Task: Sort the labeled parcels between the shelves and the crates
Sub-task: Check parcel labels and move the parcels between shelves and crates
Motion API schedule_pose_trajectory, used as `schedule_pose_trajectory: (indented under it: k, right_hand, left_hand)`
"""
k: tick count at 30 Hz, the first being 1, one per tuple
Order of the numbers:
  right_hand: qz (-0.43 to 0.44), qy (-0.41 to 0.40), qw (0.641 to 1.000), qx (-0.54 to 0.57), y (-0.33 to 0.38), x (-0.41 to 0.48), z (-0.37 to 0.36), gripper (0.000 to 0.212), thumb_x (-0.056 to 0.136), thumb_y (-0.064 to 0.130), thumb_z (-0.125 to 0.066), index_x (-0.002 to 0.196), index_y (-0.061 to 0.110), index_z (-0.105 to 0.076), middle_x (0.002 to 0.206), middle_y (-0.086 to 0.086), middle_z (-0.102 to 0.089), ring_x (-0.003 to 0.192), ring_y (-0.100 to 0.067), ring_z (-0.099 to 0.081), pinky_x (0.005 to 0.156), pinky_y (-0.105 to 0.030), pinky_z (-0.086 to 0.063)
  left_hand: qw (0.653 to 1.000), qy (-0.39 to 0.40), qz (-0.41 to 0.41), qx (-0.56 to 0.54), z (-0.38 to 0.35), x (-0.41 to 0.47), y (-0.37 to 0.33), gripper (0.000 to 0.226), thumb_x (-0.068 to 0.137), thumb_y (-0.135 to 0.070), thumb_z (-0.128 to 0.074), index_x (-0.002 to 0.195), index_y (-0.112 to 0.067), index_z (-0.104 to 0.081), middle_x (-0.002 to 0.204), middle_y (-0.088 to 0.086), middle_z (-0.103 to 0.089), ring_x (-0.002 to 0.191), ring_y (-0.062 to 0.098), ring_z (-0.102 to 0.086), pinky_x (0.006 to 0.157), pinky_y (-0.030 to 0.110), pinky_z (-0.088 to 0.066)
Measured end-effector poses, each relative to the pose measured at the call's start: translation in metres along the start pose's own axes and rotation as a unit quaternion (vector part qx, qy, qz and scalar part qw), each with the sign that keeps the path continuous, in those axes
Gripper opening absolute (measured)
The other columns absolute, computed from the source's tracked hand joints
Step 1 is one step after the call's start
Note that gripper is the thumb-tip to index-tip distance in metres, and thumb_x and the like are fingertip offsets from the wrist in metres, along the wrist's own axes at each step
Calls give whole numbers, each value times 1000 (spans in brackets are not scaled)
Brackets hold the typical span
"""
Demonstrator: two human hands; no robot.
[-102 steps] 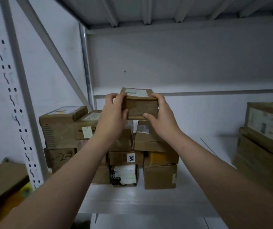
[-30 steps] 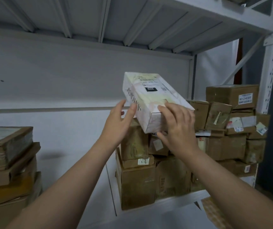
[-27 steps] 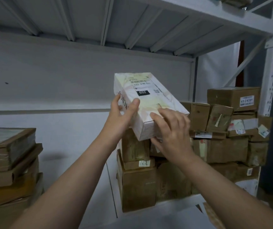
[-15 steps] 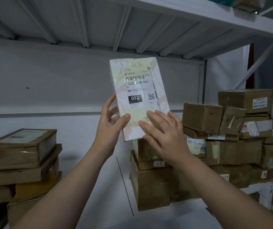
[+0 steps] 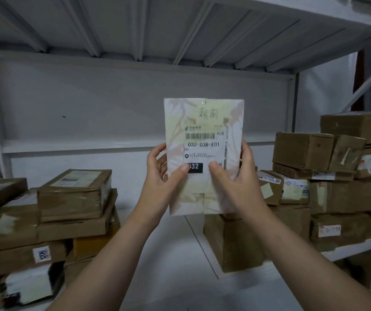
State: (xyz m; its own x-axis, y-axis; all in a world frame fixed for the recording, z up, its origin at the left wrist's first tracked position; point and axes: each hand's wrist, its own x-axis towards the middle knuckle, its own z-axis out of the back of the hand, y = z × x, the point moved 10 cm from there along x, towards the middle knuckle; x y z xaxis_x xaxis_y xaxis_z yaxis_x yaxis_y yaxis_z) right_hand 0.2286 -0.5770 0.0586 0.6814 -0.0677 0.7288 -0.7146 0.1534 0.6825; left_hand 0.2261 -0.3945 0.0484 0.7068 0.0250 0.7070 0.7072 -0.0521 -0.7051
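**Label check on the parcel**

The parcel (image 5: 203, 131) is off the shelf (image 5: 180, 277), held upright in the air over its middle with the printed face turned to the camera. The left grip (image 5: 161, 180) is clamped on the parcel's left edge and the right grip (image 5: 238, 182) on its right edge. Each has its thumb pressed on the front beside the black "032" tag, and the fingers wrap behind. The label (image 5: 202, 144) reads 032-038-E01 under a barcode, with handwriting above it. The parcel hangs between the left stack (image 5: 68, 198) of brown boxes, toward the shelf's left end, and the right stack (image 5: 337, 187), toward its right end.

The step in hand looks like reading the code to decide where this parcel belongs. The next move calls for matching that code to a shelf spot or a crate. No crate is in view, so a crate would likely mean turning away from the shelf. Both grips sit low on the parcel, so it should be kept upright or laid flat as it travels
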Motion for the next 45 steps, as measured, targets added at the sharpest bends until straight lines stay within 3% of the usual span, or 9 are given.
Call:
schedule_pose_trajectory:
  k: [4,9,13,18,22,27,35,40,45]
  right_hand:
    - [-19,-2,1000,16,-3,-16,-21,75,78,34,-74,138,31,-29,138,-2,-44,124,-19,-49,96,-47,-49]
    - [-26,23,998,47,1,-37,-38,52,81,34,-71,108,60,-36,134,0,-46,91,-2,-66,61,-21,-57]
    - [-29,12,998,49,-1,-55,-42,49,80,38,-71,107,62,-37,133,5,-48,99,-5,-64,67,-23,-58]
    - [-45,-41,996,71,-21,-101,-34,55,75,44,-73,116,58,-39,117,27,-52,100,6,-60,68,-13,-53]
    - [-58,-58,994,69,-38,-128,-36,56,79,35,-68,127,43,-39,125,19,-52,104,5,-59,71,-12,-51]
    - [-67,-49,994,66,-40,-142,-42,55,76,42,-69,122,48,-40,133,6,-49,112,-5,-57,80,-21,-54]
    - [-132,-95,986,41,-59,-184,-6,40,80,32,-65,111,38,-40,115,12,-54,92,8,-62,69,-12,-50]
    - [-189,-130,973,-20,-77,-241,46,38,84,36,-64,112,43,-39,121,14,-52,100,5,-61,74,-15,-52]
    - [-240,-195,948,-75,-90,-291,123,39,83,44,-62,112,46,-36,125,13,-52,113,-7,-58,92,-36,-53]
  left_hand:
    - [996,-76,21,29,28,-15,3,55,65,-50,-77,109,-47,-43,113,-7,-63,97,2,-65,68,18,-54]
    - [992,-108,59,29,55,-41,15,59,67,-53,-71,119,-36,-48,108,-3,-68,96,12,-68,68,26,-57]
    - [991,-112,58,45,66,-59,12,55,78,-50,-62,124,-22,-53,105,-3,-70,93,12,-69,68,31,-59]
    - [994,-86,41,62,63,-94,18,45,93,-36,-50,130,-13,-56,99,-14,-70,85,3,-69,59,15,-54]
    - [991,-91,57,83,65,-114,35,38,98,-23,-46,130,-5,-54,93,-17,-70,84,-1,-67,59,11,-51]
    - [988,-97,67,104,72,-128,46,35,99,-25,-45,123,-3,-58,88,-19,-69,80,-4,-66,55,8,-48]
    - [988,88,130,9,35,-152,70,54,90,-44,-48,140,-24,-45,122,-6,-64,110,13,-62,78,27,-56]
    - [981,117,157,-19,-9,-197,94,48,87,-39,-55,135,-34,-50,122,-12,-64,108,6,-62,76,19,-53]
    - [959,165,217,-76,-96,-237,126,37,93,-31,-50,130,-36,-51,124,-12,-63,111,6,-60,85,26,-54]
